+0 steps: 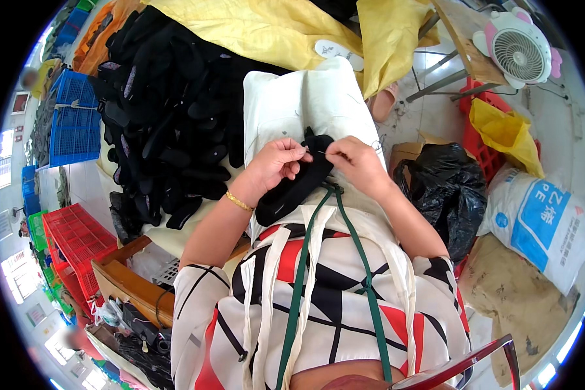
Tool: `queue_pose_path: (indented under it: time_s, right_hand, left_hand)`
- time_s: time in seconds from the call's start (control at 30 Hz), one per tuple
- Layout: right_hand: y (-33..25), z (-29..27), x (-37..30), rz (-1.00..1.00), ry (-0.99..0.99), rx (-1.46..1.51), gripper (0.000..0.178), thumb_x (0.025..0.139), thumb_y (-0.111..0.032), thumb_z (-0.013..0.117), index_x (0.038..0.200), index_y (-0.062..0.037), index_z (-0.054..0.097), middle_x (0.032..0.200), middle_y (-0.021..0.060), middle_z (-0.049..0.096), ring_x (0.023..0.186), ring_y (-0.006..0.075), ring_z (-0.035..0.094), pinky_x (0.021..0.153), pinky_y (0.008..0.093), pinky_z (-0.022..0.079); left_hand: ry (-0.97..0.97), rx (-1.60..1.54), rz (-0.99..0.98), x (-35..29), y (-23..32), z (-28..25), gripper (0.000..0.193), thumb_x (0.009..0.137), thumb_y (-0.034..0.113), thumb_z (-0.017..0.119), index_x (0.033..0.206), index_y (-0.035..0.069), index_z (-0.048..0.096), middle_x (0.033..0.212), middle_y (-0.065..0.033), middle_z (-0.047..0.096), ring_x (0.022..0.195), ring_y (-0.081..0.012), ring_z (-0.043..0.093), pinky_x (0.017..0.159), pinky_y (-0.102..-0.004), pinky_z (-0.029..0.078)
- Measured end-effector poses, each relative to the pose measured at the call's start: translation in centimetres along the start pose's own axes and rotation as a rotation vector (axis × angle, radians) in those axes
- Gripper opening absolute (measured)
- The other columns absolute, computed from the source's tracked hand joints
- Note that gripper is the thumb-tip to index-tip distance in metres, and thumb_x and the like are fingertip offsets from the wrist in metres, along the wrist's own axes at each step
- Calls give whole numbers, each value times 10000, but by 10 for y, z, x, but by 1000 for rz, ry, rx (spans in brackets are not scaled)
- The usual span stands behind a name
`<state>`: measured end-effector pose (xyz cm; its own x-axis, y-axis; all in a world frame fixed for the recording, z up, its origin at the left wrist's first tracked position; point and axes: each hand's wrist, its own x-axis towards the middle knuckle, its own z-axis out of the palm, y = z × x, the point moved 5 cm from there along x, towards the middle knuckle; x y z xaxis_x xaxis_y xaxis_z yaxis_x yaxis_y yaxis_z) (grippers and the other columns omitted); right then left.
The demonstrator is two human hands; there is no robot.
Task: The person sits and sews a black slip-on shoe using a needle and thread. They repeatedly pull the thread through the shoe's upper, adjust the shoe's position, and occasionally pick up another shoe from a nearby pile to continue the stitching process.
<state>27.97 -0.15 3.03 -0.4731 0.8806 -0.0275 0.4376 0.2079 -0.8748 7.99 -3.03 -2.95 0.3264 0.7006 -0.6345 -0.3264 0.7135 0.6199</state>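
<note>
A black cloth shoe point(297, 188) lies across my lap on a white apron point(276, 97). Over its left side, my left hand point(281, 162) has thumb and forefinger pinched together; a tiny pale spot shows at the fingertips, too small to name. My right hand point(356, 162) is closed at the shoe's right side, with a thin needle point(322, 152) poking out from its fingertips toward the left hand. The two hands are a short way apart. Part of the shoe is hidden under my left hand and wrist.
A big heap of black cloth shoes point(169, 110) lies to the left, beside a wooden drawer point(133, 279) and red crates point(81, 240). On the right are a black plastic bag point(445, 195), a white sack point(539, 221) and a small fan point(519, 52) on a table.
</note>
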Motion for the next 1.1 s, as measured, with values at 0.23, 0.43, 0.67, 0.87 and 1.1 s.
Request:
queue_pose_path:
  time_s: [0.23, 0.43, 0.67, 0.87, 1.1]
  right_hand:
    - [-3, 36, 32, -180, 3, -446, 49, 855, -156, 660, 866, -110, 673, 822, 81, 613, 777, 295, 644, 651, 405, 523]
    - [-1, 40, 35, -182, -10, -321, 61, 843, -139, 677, 889, -101, 667, 845, 92, 623, 784, 307, 637, 656, 407, 523]
    - [19, 38, 28, -54, 137, 407, 78, 962, -150, 614, 916, -89, 598, 859, 60, 654, 667, 182, 620, 583, 303, 501]
    - [84, -56, -35, 398, 393, 1324, 112, 1046, -201, 500, 993, -131, 570, 738, -4, 576, 607, 99, 534, 514, 206, 446]
    - [224, -199, -161, 301, 1357, 1303, 252, 1012, -127, 521, 779, -36, 493, 667, 37, 508, 602, 177, 506, 986, 496, 526]
  left_hand:
    - [94, 776, 274, -10, 23, 5, 144, 946, 184, 645, 902, 47, 647, 684, 14, 589, 544, -43, 484, 498, -214, 399]
    - [184, 624, 172, 6, 17, -17, 147, 934, 187, 642, 928, 41, 662, 717, 10, 605, 566, -50, 485, 506, -208, 384]
    - [146, 425, 145, 4, 10, -16, 156, 922, 182, 662, 925, 26, 649, 786, -43, 662, 570, -66, 514, 513, -219, 415]
    - [59, 135, 141, 1, 1, -21, 116, 967, 199, 638, 950, 84, 632, 862, -33, 674, 558, -49, 474, 496, -196, 399]
    - [14, -8, 66, 7, -5, -20, 116, 982, 192, 622, 930, 88, 609, 831, -29, 656, 543, -56, 472, 472, -204, 397]
